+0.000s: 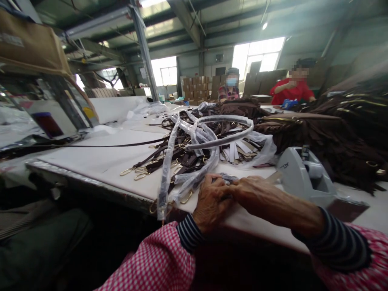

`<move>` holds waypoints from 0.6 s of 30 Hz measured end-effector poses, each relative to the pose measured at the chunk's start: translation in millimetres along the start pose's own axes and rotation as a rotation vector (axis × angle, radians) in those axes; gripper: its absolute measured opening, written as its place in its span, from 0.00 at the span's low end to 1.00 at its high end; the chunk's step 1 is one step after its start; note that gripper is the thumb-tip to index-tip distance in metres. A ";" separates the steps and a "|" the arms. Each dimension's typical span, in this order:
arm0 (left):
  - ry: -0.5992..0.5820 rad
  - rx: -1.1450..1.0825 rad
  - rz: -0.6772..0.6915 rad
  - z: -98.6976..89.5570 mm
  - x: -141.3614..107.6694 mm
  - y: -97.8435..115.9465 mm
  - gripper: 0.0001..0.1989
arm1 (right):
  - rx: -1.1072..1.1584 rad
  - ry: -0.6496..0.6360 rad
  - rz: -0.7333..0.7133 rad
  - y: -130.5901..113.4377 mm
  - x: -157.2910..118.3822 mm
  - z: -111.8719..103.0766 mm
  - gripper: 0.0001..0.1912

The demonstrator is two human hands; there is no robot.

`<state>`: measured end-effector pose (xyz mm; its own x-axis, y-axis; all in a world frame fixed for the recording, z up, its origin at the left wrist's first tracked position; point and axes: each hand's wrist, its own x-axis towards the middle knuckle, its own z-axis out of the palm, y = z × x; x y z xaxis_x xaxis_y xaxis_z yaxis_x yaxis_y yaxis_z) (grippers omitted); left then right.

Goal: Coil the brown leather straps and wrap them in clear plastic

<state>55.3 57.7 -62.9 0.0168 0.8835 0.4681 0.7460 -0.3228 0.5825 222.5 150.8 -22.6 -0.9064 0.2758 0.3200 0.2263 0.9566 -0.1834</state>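
Observation:
My left hand (pixel 212 200) is closed at the table's front edge, its fingers curled over a plastic-wrapped strap (pixel 228 177). Pressed against it, my right hand (pixel 257 196) is closed too, with its fingertips on the same wrapped bundle; the exact grip is hidden behind the knuckles. Another length of plastic-wrapped strap (pixel 166 178) loops up from the pile and hangs over the edge to the left of my hands. Behind lies a heap of dark brown straps (pixel 154 161) with gold-coloured snap hooks (pixel 141 174). A grey tape dispenser (pixel 298 169) stands right of my right hand.
Dark brown fringed bags (pixel 303 133) are piled at the right. Clear plastic film (pixel 263 147) and loose pale strips (pixel 238 149) lie on the white table (pixel 100 155). Across it are two co-workers, one in a red top (pixel 291 93). Cardboard boxes (pixel 195 87) are stacked behind.

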 end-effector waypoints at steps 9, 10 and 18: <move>-0.019 -0.009 -0.001 -0.4 -1.0 -2.7 0.09 | -0.388 0.125 -0.183 -17.9 -49.1 15.0 0.33; -0.015 -0.005 -0.007 -0.2 -1.6 -2.4 0.09 | -0.388 0.088 -0.160 -19.4 -46.6 17.3 0.31; 0.001 0.035 -0.049 1.4 -1.7 -0.5 0.04 | -0.144 0.024 0.098 -35.9 -38.6 21.3 0.14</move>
<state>55.9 56.9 -65.0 -0.0209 0.8974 0.4407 0.7684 -0.2676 0.5813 241.8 103.8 -48.1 -0.8690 0.3691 0.3296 0.3638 0.9280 -0.0800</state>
